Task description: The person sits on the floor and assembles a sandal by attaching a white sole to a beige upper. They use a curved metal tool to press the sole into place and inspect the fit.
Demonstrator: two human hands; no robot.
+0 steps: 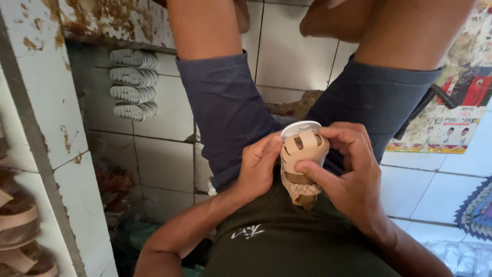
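I sit on a tiled floor with my knees drawn up in dark blue shorts. Both hands hold a small tan shoe upper (303,164) with cut-out slots, stretched over a white last (299,128), in front of my belly. My left hand (260,165) grips its left side, thumb pressed against the edge. My right hand (348,172) wraps around the right side, with fingers over the top and thumb across the front strap.
A stack of white ridged soles (134,84) lies on the tiles at the upper left. Tan shoe uppers (18,231) sit in a white shelf unit (51,133) at the left edge. Printed paper (451,128) covers the floor at the right.
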